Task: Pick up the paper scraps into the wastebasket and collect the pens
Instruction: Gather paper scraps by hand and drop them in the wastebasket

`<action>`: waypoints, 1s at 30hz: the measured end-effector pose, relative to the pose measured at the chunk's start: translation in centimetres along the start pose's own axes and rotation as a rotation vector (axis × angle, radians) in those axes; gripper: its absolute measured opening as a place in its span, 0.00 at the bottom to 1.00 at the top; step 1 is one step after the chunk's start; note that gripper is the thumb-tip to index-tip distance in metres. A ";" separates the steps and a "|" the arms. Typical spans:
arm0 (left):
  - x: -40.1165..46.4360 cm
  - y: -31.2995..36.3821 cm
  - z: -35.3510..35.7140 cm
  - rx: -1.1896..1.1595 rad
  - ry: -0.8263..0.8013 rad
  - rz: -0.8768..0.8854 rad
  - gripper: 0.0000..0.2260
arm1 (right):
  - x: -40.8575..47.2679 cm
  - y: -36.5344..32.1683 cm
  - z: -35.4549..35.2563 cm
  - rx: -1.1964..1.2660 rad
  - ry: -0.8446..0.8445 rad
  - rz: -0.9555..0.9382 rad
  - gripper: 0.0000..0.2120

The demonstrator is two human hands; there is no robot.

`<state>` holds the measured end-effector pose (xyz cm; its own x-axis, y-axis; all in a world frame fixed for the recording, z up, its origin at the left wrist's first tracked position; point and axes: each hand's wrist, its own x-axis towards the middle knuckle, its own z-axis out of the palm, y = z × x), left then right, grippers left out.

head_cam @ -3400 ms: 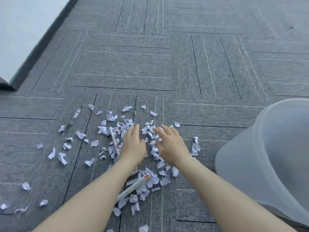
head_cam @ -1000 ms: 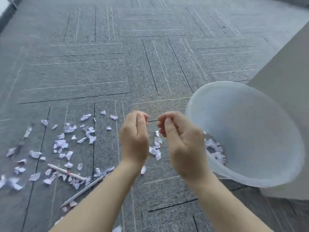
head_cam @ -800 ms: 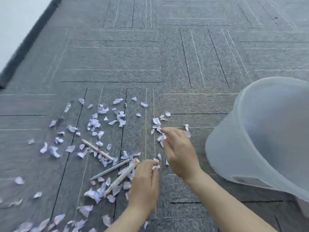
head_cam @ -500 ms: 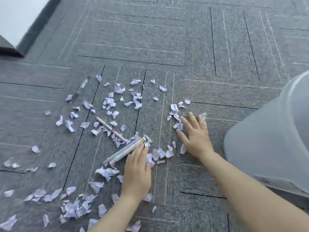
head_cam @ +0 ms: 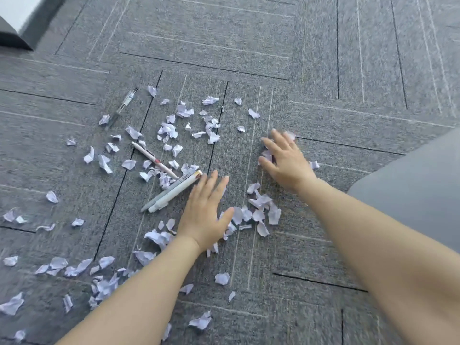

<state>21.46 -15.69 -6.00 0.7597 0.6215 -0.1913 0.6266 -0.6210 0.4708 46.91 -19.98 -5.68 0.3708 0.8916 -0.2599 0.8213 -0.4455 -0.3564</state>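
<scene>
Two bare forearms enter from the 6 o'clock edge. No sleeves, gloves, rings, watches or bands are visible on either. The left hand [head_cam: 204, 215] and right hand [head_cam: 288, 163] each show short, unpainted fingernails; the right hand's fingertips are motion-blurred.

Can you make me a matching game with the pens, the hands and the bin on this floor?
Things:
1. clear pen
2. wastebasket
3. left hand
4. right hand

Places:
A. at the picture's right edge
B. far left, apart from the other pens
C. flat on scraps nearest the bin
D. beside the two pale pens

Pairs: 1-B, 2-A, 3-D, 4-C
</scene>
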 end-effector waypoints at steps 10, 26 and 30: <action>-7.7 -2.7 0.5 -0.141 0.161 0.189 0.16 | -12.9 -3.5 5.6 0.250 0.032 -0.363 0.27; -13.6 -6.4 -0.4 0.283 -0.016 -0.132 0.44 | -13.7 -9.7 9.5 -0.162 -0.121 -0.596 0.44; -12.6 -6.1 0.2 0.313 0.031 -0.151 0.40 | -11.6 -11.6 10.1 -0.220 -0.029 -0.651 0.33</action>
<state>8.06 -19.83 -6.67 0.6516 0.7288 -0.2102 0.7582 -0.6343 0.1511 28.64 -26.01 -7.61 -0.2375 0.9682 -0.0792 0.9428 0.2101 -0.2587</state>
